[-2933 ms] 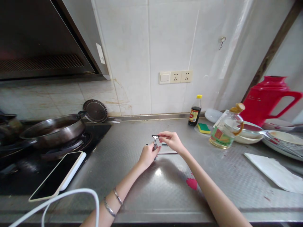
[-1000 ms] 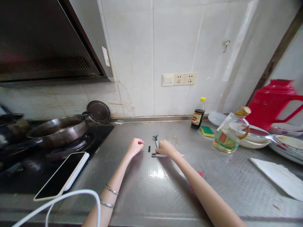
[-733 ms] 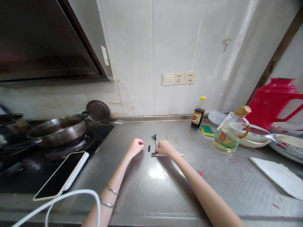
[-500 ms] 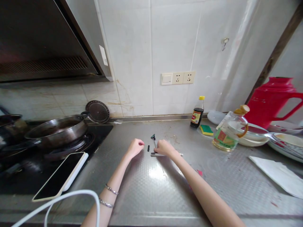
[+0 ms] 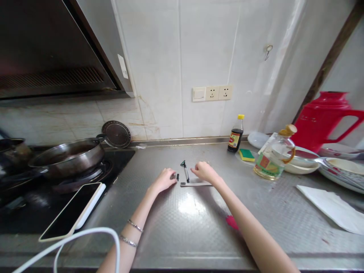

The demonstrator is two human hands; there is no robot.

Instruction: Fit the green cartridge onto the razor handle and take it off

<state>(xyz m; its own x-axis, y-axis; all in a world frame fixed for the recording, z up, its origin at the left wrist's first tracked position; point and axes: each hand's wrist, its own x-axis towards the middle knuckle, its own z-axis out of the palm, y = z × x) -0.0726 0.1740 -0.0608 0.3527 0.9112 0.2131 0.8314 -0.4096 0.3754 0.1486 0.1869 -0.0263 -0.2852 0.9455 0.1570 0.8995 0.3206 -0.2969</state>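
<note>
A razor (image 5: 185, 172) with a dark head and a silver handle lies on the steel counter. To its left is a small black oblong piece (image 5: 178, 177). Below them a slim light-grey bar (image 5: 196, 184) with a dark left end lies crosswise, its right part hidden by my right arm. My left hand (image 5: 164, 179) rests beside the black piece, thumb and index finger apart and close to it; contact cannot be made out. Just right of the razor, my right hand (image 5: 206, 172) has its fingers partly extended and holds nothing visible.
At left, a phone (image 5: 72, 212) and a steel pan (image 5: 68, 155) sit on the black stove; a white cable (image 5: 85, 230) loops in front. At right stand a soy sauce bottle (image 5: 235, 134), a sponge (image 5: 246, 155), a glass oil jug (image 5: 273, 159), a red thermos (image 5: 321, 121) and dishes.
My right hand has let go of the razor and moved slightly right. My left hand has shifted right and its fingers have spread near the black piece.
</note>
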